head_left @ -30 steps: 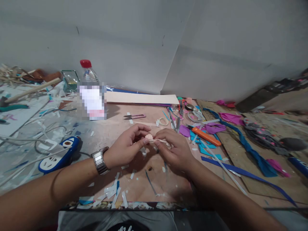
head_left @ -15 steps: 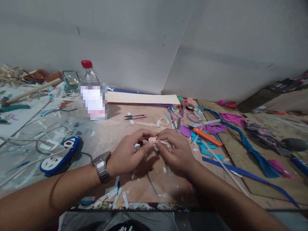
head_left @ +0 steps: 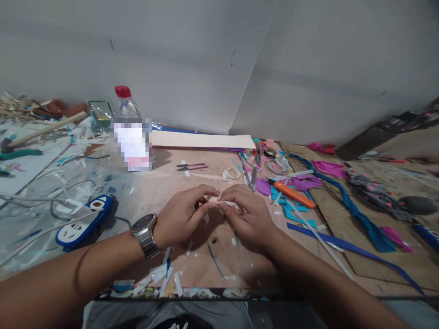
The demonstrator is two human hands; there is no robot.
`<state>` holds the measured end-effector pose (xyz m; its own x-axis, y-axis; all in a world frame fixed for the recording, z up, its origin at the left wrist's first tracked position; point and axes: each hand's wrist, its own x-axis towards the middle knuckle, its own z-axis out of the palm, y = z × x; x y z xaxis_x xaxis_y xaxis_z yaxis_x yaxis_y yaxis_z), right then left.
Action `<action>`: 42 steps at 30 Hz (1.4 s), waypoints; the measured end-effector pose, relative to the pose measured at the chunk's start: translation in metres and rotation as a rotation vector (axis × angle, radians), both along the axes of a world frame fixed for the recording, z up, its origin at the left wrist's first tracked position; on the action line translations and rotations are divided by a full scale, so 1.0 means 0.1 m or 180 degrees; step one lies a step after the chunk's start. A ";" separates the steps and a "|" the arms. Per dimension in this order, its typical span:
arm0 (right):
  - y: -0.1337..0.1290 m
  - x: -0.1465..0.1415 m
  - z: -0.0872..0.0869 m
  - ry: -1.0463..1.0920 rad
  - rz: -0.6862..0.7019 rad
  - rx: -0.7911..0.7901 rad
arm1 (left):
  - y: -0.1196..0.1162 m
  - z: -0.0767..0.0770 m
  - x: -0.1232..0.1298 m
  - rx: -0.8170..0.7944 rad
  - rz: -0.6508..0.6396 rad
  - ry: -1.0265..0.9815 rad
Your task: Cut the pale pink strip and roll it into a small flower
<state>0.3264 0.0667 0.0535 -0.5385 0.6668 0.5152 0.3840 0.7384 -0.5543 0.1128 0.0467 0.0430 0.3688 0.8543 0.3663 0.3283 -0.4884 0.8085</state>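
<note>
Over the middle of the worktable, my left hand (head_left: 187, 211) and my right hand (head_left: 247, 215) meet at the fingertips. Between them they pinch a small pale pink piece (head_left: 215, 199), perhaps rolled or folded paper or fabric; the fingers cover most of it. Both thumbs press against its near side. A wristwatch (head_left: 146, 233) is on my left wrist. Beyond the hands lie thread snips (head_left: 192, 167) with pink handles and a roll of cream tape (head_left: 233, 173). An orange utility knife (head_left: 294, 194) rests to the right of my right hand.
A blue-and-white power strip (head_left: 85, 221) with cables sits at left. Behind it stands a red-capped bottle (head_left: 127, 106), partly blurred. A long pale strip (head_left: 202, 140) lies near the wall. Coloured scraps, a blue ribbon (head_left: 343, 244) and a pincushion (head_left: 368, 189) fill the right side.
The pink piece has been turned between my fingertips: its rounded face showed before, and now mostly a thin edge shows. My hands have barely shifted.
</note>
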 end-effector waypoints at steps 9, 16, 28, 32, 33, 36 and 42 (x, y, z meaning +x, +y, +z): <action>0.00 0.00 0.02 0.0001 0.0014 -0.0002 | 0.00 0.01 0.00 0.0035 -0.0012 0.0049; 0.00 -0.01 0.01 -0.0031 0.0035 -0.0088 | -0.04 0.04 0.02 -0.0097 -0.0167 -0.0116; -0.01 -0.02 0.06 0.0019 -0.0070 -0.0127 | -0.02 0.04 0.00 -0.0148 -0.0038 0.0041; -0.01 -0.02 0.04 -0.0009 -0.0068 -0.0097 | -0.01 0.07 0.01 -0.0128 -0.0089 0.0060; -0.01 -0.02 0.04 -0.0015 -0.0074 -0.0101 | -0.02 0.08 0.01 -0.0131 -0.0110 0.0063; -0.02 -0.01 0.02 0.0004 -0.0093 -0.0121 | -0.03 0.08 0.00 -0.0094 -0.0178 0.0057; -0.04 0.02 0.03 0.0065 -0.0045 -0.0110 | -0.02 0.04 -0.02 0.0004 -0.0083 0.0152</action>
